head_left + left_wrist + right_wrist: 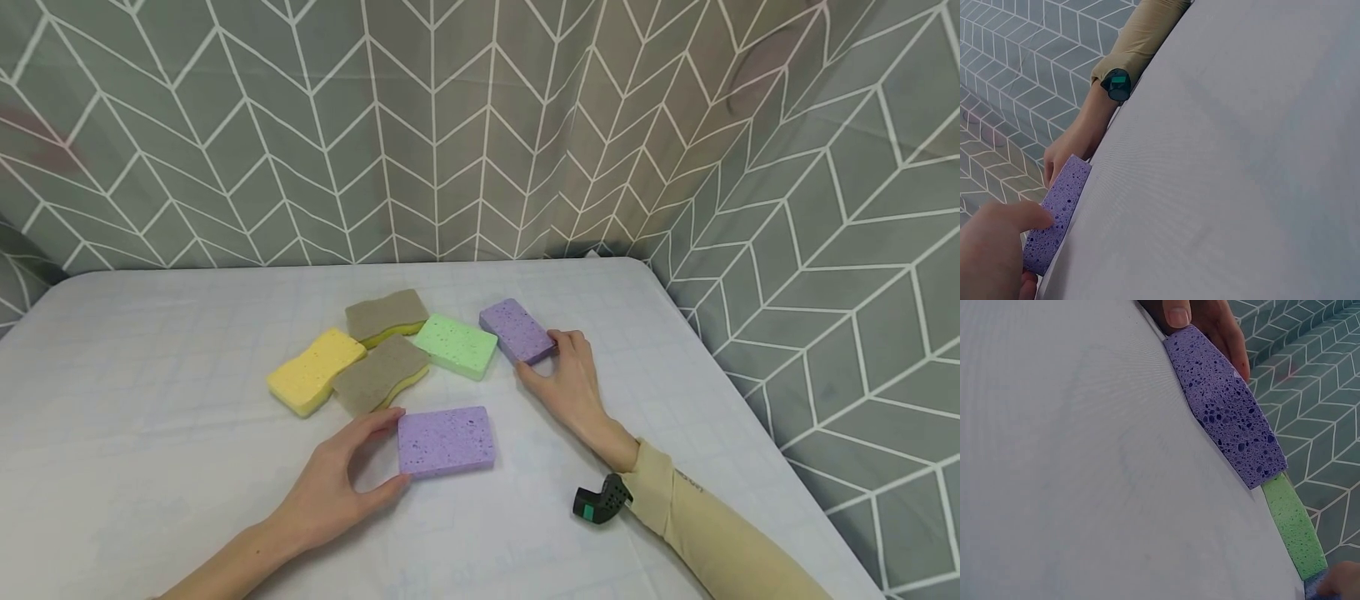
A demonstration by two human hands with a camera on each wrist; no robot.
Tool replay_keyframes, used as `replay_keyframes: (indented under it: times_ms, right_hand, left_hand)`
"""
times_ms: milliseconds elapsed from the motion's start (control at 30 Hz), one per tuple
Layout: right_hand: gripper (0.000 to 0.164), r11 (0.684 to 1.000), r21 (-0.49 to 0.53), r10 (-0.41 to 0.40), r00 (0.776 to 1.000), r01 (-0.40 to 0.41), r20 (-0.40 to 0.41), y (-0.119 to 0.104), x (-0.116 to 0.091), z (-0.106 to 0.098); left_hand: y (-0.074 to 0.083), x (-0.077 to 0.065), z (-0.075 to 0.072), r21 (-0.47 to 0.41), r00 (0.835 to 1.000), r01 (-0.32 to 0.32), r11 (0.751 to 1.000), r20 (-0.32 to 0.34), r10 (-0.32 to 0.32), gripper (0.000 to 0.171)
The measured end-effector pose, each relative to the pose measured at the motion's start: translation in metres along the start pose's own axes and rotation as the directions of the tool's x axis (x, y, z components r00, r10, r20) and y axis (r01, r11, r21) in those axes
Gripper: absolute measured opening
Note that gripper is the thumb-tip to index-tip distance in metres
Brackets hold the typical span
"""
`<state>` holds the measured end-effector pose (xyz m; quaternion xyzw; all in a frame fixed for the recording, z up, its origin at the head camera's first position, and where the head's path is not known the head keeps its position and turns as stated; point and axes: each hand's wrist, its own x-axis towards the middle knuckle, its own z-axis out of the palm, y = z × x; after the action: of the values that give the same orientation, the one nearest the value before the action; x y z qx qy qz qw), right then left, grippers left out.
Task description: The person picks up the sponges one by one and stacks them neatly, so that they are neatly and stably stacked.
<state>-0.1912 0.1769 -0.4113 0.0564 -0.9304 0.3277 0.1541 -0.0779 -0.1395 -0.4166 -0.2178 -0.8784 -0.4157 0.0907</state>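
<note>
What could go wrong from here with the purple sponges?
Left grip holds the near purple sponge by one end; it might pivot if lifted.
That grip also sits right beside the nearer grey-topped sponge and may bump it.
Right grip holds the far purple sponge close beside the green sponge; sliding could shove it.

two pore-speckled purple rectangular sponges (446, 442) (516, 331), pale-green rectangular sponge (457, 346), wavy yellow sponge (315, 371), two wavy taupe-topped yellow sponges (386, 313) (379, 371), white tablecloth (150, 417), its blurred faint markings perhaps bluish, grey-green fabric curtain (450, 125) with white chevron lines, tan fabric sleeve (720, 525)
</note>
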Motion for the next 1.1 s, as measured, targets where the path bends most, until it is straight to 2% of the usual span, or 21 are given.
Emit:
replay_keyframes:
  times_ms: [400, 1100]
  right_hand:
    - [0.067, 1.000, 0.013, 0.017, 1.000, -0.017, -0.001, -0.0017, 0.0004, -0.0009]
    - [0.062, 0.994, 0.112, 0.018, 0.996, -0.008, -0.092, -0.0045, -0.0038, -0.0048]
  left_hand:
    - [-0.0013, -0.0011, 0.0000, -0.020, 1.000, 0.022, 1.000, 0.000, -0.022, 0.074]
    - [-0.0014, -0.0002, -0.0016, -0.014, 0.998, 0.055, 0.998, 0.028, -0.055, 0.073]
